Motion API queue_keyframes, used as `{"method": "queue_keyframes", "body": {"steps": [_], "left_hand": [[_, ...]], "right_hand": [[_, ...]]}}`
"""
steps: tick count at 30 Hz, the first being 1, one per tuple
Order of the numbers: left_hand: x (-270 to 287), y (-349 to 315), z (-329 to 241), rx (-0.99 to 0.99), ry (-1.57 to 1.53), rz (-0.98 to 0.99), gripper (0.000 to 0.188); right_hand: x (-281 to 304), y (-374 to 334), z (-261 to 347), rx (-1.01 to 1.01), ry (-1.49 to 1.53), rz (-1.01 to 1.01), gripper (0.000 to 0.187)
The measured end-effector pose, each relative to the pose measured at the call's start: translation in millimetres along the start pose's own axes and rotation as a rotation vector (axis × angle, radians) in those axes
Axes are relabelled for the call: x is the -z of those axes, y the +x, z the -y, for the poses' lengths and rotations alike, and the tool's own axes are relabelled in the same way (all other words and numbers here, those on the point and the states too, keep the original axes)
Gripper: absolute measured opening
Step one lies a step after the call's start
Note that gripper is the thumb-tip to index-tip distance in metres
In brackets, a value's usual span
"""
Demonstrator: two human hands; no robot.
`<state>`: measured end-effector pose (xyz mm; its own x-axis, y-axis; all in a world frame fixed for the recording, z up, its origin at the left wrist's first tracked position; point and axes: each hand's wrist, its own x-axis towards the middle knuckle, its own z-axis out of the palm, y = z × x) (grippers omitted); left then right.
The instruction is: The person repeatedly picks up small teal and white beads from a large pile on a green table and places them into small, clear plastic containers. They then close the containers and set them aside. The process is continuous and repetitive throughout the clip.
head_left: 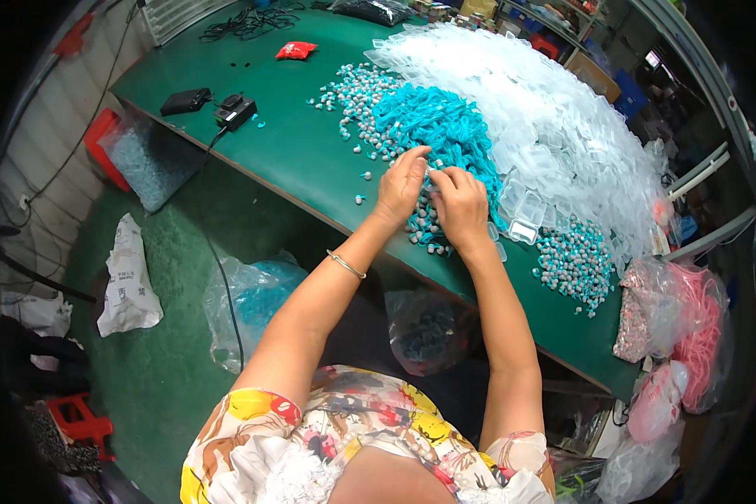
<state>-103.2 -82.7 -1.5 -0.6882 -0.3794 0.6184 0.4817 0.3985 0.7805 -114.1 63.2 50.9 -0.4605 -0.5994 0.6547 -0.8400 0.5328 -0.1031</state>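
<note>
My left hand [401,185] and my right hand [462,203] meet above the near edge of the green table [294,143], fingertips drawn together in a pinch. Something small and pale sits between them, too covered by my fingers to make out. Just beyond lies a heap of teal cords [445,122]. Small grey-and-teal pieces [357,88] spread to the left of the cords, and more of them lie under my hands. Right of my right hand, a small clear plastic case [525,228] rests at the foot of a big pile of clear cases [554,109].
Another cluster of grey-and-teal pieces [573,262] lies at the right. A red packet [296,50], a black adapter [233,111] and cables occupy the table's left part. Bags of pink cords [699,336] hang about the right end. Below stand plastic bags [256,302] and a white sack [128,281].
</note>
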Motion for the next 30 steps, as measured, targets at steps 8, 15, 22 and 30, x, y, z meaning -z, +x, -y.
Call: {"method": "queue_keyframes", "body": {"steps": [8, 15, 22, 30], "left_hand": [[3, 2, -4, -0.03, -0.051, 0.015, 0.049], [4, 3, -7, -0.126, -0.044, 0.02, 0.045], [0, 1, -1, -0.191, 0.125, -0.005, 0.039], [1, -1, -2, -0.186, 0.248, -0.031, 0.037]], "right_hand": [[10, -8, -16, 0.064, 0.168, -0.148, 0.026], [25, -10, -25, -0.255, 0.482, -0.102, 0.02], [14, -24, -31, -0.546, 0.686, -0.107, 0.017], [29, -7, -52, -0.963, 1.068, 0.2, 0.021]]}}
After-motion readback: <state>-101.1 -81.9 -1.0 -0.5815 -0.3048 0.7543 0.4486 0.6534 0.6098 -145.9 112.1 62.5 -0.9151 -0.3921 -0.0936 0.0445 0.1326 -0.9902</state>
